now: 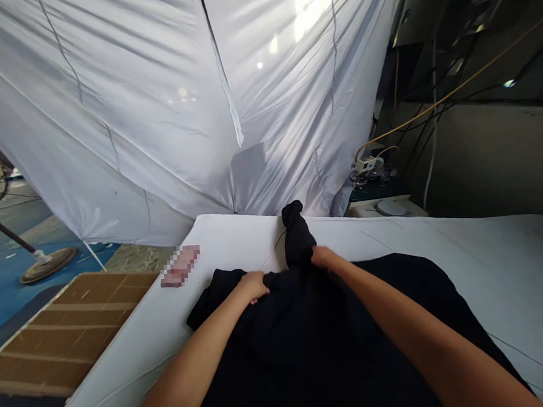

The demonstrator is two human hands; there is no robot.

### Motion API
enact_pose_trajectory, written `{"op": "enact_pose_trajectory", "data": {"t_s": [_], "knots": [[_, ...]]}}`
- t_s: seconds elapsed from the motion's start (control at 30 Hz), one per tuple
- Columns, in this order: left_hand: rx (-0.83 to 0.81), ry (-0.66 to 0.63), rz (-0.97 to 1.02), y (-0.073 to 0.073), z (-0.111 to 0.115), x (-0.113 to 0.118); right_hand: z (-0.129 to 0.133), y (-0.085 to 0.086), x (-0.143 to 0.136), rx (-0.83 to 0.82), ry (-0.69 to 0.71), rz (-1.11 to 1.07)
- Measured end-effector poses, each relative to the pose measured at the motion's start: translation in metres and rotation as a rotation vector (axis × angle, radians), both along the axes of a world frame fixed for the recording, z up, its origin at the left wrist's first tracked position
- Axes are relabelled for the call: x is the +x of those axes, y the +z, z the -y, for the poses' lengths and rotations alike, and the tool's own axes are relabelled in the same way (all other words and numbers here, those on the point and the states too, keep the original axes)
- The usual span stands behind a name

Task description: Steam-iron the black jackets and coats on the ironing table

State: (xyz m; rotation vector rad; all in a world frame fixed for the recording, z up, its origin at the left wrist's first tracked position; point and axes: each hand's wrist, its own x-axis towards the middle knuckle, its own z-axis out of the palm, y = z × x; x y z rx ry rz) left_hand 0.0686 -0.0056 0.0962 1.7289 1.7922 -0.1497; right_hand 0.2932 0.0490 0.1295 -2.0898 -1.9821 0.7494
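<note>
A large black cloth, which looks like a garment, is spread over the white table, and a narrow bunched part of it sticks up and away at the far side. My left hand is closed on the cloth's far edge, left of the middle. Farther right, my right hand pinches the black cloth at the base of the bunched part. The fingertips of my right hand are partly hidden.
A blurred reddish item lies near the table's left edge. A cardboard box is at the left, with a round stand base beyond it. White sheeting hangs behind the table. Cables and a small device are at the back right.
</note>
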Motion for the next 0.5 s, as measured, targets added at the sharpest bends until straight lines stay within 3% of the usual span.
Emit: {"op": "enact_pose_trajectory", "data": {"t_s": [0.13, 0.2, 0.27, 0.33, 0.43, 0.5], "knots": [[0.795, 0.426, 0.127, 0.016, -0.017, -0.024, -0.033, 0.030, 0.027, 0.315, -0.024, -0.179], [0.969, 0.401, 0.156, 0.012, -0.017, -0.023, -0.029, 0.036, 0.048, 0.448, 0.059, -0.255], [0.874, 0.212, 0.094, -0.003, -0.007, -0.015, -0.003, 0.025, 0.071, 0.378, 0.132, -0.137], [0.661, 0.045, -0.014, -0.025, 0.007, -0.006, 0.037, -0.003, 0.097, 0.155, 0.053, 0.126], [0.398, 0.024, -0.097, -0.056, 0.024, 0.005, 0.091, -0.051, 0.144, -0.150, -0.220, 0.442], [0.329, 0.061, -0.111, -0.066, 0.025, 0.010, 0.109, -0.070, 0.176, -0.178, -0.257, 0.470]]}}
